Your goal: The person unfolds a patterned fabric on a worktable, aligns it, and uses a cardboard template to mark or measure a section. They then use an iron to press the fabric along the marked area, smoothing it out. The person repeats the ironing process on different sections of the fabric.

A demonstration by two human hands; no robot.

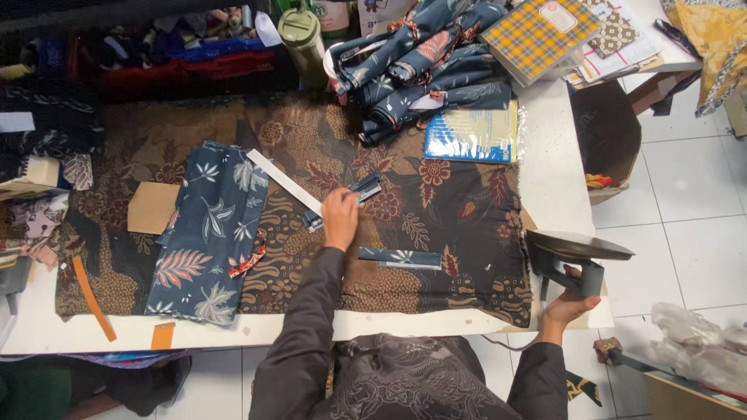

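The left hand (340, 218) presses down on a narrow strip of navy floral fabric (346, 199) in the middle of the brown batik cloth (436, 210) covering the table; the strip runs out from under the fingers toward the far right. The right hand (566, 303) grasps the handle of an iron (576, 253) at the table's near right edge. A second navy strip (399, 258) lies just right of the left wrist. No containers show their contents.

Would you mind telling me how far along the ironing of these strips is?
One narrow strip lies flat and pressed-looking on the table. The left hand pins another strip down; the right hand holds the iron off to the side. A pile of folded fabric waits behind.
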